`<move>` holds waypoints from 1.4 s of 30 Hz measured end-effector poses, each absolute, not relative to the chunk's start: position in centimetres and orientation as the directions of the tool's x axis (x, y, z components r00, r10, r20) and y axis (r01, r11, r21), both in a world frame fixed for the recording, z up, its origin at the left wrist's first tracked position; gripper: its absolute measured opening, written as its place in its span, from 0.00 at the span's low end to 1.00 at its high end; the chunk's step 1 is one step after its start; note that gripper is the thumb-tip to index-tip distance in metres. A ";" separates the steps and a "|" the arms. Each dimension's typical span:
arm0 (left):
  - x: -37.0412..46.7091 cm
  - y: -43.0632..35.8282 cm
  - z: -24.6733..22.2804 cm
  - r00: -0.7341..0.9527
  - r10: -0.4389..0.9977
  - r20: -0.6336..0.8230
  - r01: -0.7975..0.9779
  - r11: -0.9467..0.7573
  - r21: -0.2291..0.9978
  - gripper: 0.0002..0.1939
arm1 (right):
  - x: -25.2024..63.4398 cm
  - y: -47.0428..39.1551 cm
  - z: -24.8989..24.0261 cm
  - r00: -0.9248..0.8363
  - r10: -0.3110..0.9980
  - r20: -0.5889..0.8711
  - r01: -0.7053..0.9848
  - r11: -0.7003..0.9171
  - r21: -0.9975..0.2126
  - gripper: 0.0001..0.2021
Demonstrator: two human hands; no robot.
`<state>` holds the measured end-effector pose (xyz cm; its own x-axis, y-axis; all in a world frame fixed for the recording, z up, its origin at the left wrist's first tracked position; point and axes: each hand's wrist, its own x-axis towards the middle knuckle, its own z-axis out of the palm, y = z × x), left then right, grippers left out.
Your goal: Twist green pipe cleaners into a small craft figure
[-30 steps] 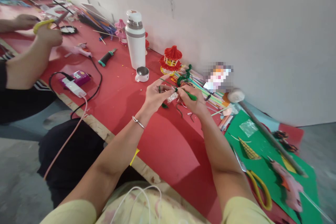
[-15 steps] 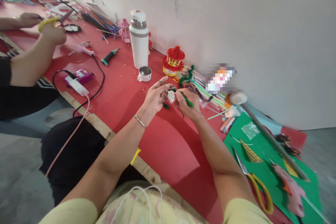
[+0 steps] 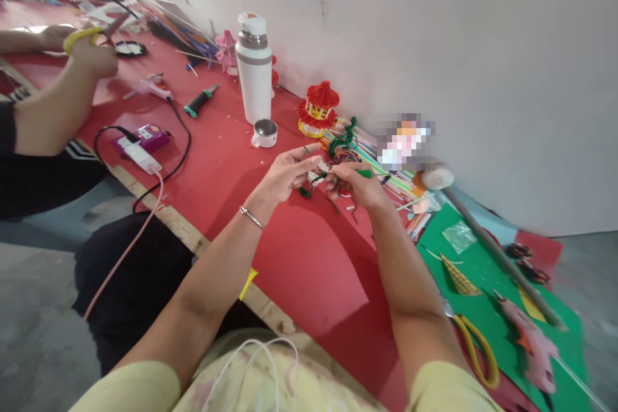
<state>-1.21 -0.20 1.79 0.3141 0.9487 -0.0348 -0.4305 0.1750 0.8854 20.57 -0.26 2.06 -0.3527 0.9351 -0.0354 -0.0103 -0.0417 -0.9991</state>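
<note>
Red tabletop (image 3: 313,270): your left hand (image 3: 282,177) pinches white beadwork (image 3: 313,176) with green yarn (image 3: 320,176), between both hands; your right hand (image 3: 360,185) grips the green-handled tool (image 3: 365,174), now swung flatter, likely altering its working angle, tip obscured.

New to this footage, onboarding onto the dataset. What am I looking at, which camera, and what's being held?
No robot here: a person works with two bare hands. The view comes from one camera worn on their head, looking forward and down.

The left hand holds a small whitish piece with dark green strands. The right hand grips a green-handled tool; its tip can't be made out.

On the red tabletop stand a white bottle, a small cup and a red-and-yellow ornament. To the right, a green sheet bears a pink glue gun.

At far left, a co-worker's hand holds yellow-handled scissors.
</note>
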 end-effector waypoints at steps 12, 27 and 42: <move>-1.0 0.3 1.0 0.253 0.965 0.070 -0.390 0.036 0.920 0.41 | 19.9 -0.6 2.9 -0.347 0.938 0.022 0.007 0.026 -1.000 0.19; -0.7 -0.2 1.4 0.389 0.920 0.050 -0.382 0.112 0.917 0.54 | 20.6 -0.4 3.0 -0.268 0.957 0.107 0.071 0.131 -0.989 0.22; -0.7 -0.2 1.2 0.462 0.880 0.107 -0.402 0.101 0.910 0.38 | 21.5 0.5 1.8 -0.386 0.920 -0.066 -0.094 -0.110 -0.990 0.15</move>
<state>-0.70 -0.17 1.17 0.4623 0.8803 0.1066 -0.4021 0.1010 0.9100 21.51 0.55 1.77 -0.3863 0.9201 -0.0656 -0.0938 -0.1099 -0.9895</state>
